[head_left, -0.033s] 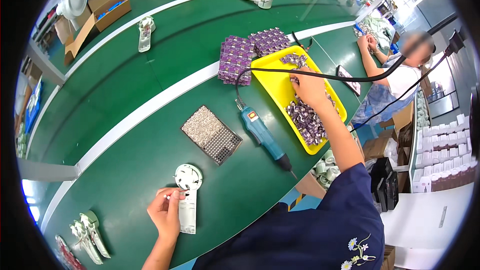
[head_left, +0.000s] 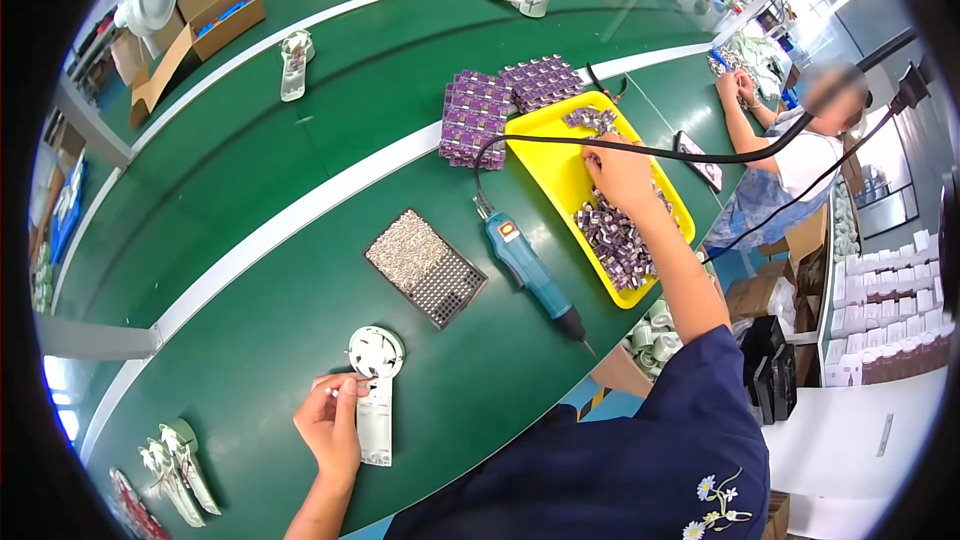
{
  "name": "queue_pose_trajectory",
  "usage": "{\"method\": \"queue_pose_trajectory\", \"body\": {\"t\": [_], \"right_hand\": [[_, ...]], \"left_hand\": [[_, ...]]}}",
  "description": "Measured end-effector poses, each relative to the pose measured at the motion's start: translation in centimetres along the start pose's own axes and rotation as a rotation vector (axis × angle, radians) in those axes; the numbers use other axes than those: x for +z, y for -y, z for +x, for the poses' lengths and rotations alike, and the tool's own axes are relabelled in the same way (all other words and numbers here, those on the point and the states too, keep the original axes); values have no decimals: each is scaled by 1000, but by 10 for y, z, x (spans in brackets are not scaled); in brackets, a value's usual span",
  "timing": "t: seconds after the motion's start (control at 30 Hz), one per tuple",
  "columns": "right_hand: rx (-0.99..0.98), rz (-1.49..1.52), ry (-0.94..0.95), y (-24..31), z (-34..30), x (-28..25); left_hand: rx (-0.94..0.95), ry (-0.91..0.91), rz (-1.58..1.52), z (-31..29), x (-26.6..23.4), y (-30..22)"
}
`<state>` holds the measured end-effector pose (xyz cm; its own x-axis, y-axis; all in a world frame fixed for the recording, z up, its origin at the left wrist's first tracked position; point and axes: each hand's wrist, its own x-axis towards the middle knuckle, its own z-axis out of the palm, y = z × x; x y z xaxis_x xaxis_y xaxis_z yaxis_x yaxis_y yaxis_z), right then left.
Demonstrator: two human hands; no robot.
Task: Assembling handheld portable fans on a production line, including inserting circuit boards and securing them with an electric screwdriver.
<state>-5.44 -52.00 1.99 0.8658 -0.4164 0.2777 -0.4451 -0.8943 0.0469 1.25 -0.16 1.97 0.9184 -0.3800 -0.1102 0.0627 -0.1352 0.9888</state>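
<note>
Pretty much nothing has moved since the earlier frame, just the whole view nudged a hair, with both hands in the same spots. Left hand (head_left: pixel 335 422) has thumb and fingers pinched together on a thin wire (head_left: pixel 364 379), and the pale handheld fan housing (head_left: pixel 376 430) lies open on the green table (head_left: pixel 250 350) right at those fingertips. Right hand (head_left: pixel 620 180) is down in the yellow tray (head_left: pixel 543 152), fingertips among small purple circuit boards (head_left: pixel 620 245); can't tell if it's gripping one. Teal electric screwdriver (head_left: pixel 530 270) lies between the two hands, and the holed screw tray (head_left: pixel 452 293) sits just beyond the left one's pinch.
</note>
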Motion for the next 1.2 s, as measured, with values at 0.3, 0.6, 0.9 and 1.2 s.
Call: {"method": "queue_pose_trajectory", "body": {"t": [0.3,0.6,0.9,1.2], "right_hand": [[-46,671,-135,-7,-5,3],[524,2282,611,158,-97,-59],[313,1864,769,224,-117,-68],[-405,1188,391,266,-124,-68]], "left_hand": [[-6,140,-44,-13,-1,8],[115,227,49,-6,-5,20],[216,166,80,-2,-2,17],[223,151,131,-3,1,14]]}}
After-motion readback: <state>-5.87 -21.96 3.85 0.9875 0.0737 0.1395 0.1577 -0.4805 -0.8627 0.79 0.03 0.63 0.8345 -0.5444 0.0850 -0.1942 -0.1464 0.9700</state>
